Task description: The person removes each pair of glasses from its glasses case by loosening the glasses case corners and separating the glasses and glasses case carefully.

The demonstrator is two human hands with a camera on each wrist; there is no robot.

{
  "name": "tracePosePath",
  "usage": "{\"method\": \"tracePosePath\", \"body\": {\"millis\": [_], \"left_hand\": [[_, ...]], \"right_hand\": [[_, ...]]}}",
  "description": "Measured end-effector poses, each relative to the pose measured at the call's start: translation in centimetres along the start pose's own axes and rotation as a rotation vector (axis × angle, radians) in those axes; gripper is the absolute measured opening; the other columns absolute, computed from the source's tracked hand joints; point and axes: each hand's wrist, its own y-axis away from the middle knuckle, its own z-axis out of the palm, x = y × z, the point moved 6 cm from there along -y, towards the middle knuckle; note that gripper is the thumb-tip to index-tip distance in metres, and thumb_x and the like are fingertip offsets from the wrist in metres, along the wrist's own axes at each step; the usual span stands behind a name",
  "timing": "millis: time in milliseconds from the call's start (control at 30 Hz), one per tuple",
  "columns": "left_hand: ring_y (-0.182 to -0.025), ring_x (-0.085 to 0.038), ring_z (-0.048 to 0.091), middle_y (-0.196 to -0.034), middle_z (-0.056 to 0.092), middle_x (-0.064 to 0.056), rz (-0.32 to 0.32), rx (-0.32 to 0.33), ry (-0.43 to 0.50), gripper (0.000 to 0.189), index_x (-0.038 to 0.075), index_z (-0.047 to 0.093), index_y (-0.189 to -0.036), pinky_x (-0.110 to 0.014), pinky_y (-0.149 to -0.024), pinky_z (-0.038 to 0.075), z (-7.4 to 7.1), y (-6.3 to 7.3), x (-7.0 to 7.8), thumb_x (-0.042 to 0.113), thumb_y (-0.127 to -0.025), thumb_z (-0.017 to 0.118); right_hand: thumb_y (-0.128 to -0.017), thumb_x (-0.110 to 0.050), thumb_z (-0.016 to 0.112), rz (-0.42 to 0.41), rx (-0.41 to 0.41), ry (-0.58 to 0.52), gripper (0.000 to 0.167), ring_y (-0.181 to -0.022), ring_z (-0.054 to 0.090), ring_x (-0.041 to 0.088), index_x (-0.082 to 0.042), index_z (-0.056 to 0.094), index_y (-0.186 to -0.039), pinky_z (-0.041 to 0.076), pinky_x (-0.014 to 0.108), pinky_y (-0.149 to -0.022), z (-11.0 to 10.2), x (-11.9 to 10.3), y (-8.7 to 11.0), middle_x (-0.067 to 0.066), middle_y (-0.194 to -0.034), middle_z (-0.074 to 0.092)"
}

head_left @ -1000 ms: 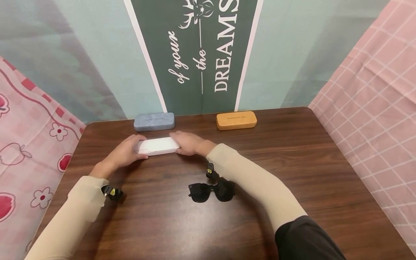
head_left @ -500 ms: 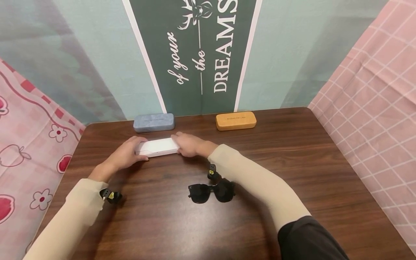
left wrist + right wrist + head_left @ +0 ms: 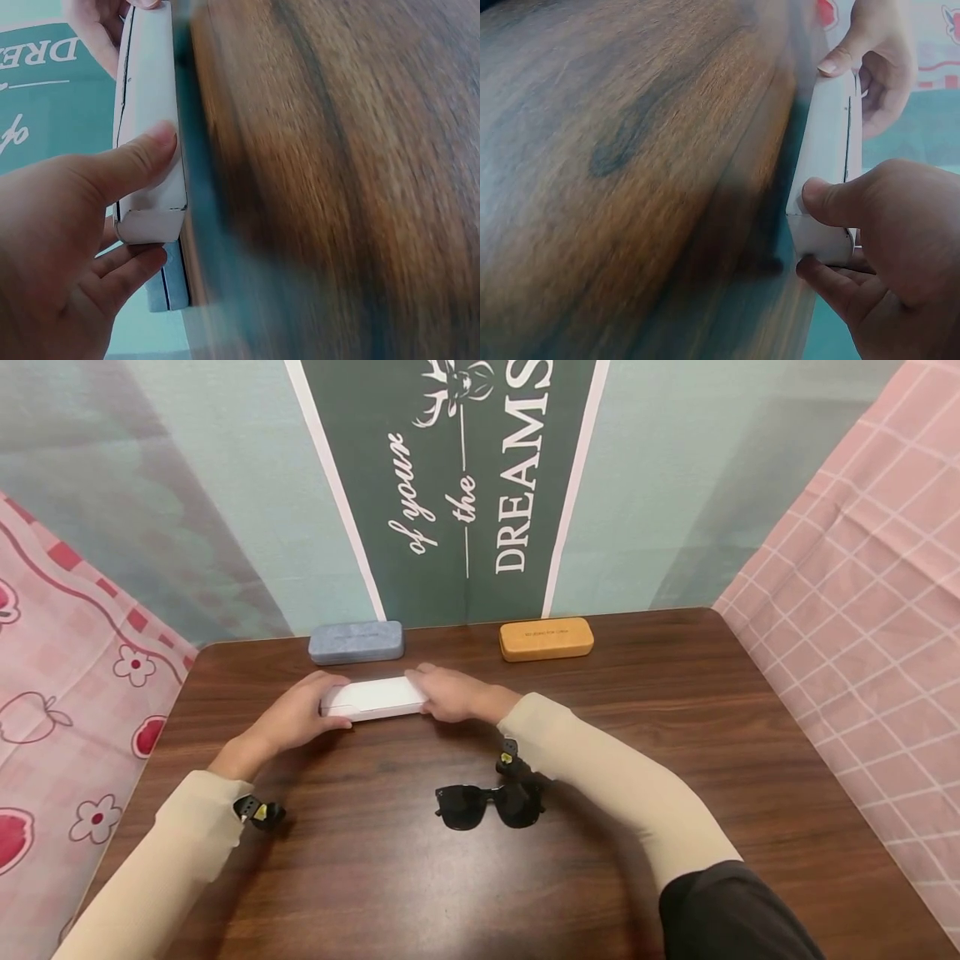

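Note:
A long white box point(image 3: 377, 697) lies between my two hands near the back of the table, just in front of the blue glasses case. My left hand point(image 3: 303, 708) grips its left end, thumb on the near side and fingers behind. At the other end, my right hand point(image 3: 452, 693) holds the box in the same way. The left wrist view shows the left thumb point(image 3: 146, 154) pressed along the white side, with fingers curled beneath the end. In the right wrist view the right thumb point(image 3: 829, 201) lies on that side too, fingertips at the end flap.
The blue glasses case point(image 3: 356, 642) lies behind the box along the back edge. Farther right along that edge is an orange glasses case point(image 3: 546, 638). Black sunglasses point(image 3: 487, 804) rest mid-table, beside the right forearm. Cloth hangings stand behind and on both sides.
Both hands and the white box have shifted slightly to the right along the table. The two glasses cases and the sunglasses stay where they were.

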Motion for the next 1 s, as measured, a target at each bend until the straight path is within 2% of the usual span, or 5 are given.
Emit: {"method": "tracePosePath", "body": {"millis": [400, 767, 1000], "left_hand": [[-0.108, -0.032, 0.059, -0.122, 0.062, -0.019, 0.032, 0.016, -0.008, 0.063, -0.002, 0.061, -0.134, -0.052, -0.095, 0.047, 0.2, -0.6, 1.7, 0.021, -0.082, 0.087], [-0.111, -0.032, 0.060, -0.124, 0.064, -0.018, 0.053, 0.045, 0.043, 0.066, -0.003, 0.062, -0.134, -0.050, -0.097, 0.047, 0.7, -1.8, 3.4, 0.021, -0.079, 0.090], [-0.112, -0.031, 0.060, -0.124, 0.064, -0.017, 0.062, 0.045, 0.053, 0.066, -0.001, 0.063, -0.134, -0.049, -0.098, 0.048, 1.4, -2.6, 4.8, 0.024, -0.079, 0.089]], "right_hand": [[-0.100, -0.017, 0.065, -0.041, 0.030, -0.010, 0.067, -0.135, 0.049, 0.027, 0.008, 0.033, -0.154, 0.036, 0.036, -0.116, -0.8, 1.1, 2.0, 0.022, -0.146, 0.048], [-0.099, -0.017, 0.067, -0.059, 0.061, 0.000, 0.068, -0.134, 0.050, 0.028, 0.008, 0.035, -0.153, 0.038, 0.038, -0.114, -1.5, 2.5, 4.0, 0.023, -0.147, 0.048], [-0.099, -0.017, 0.067, -0.054, 0.066, -0.009, 0.068, -0.135, 0.049, 0.030, 0.009, 0.035, -0.153, 0.037, 0.039, -0.115, -1.5, 3.7, 5.5, 0.025, -0.148, 0.047]]}}
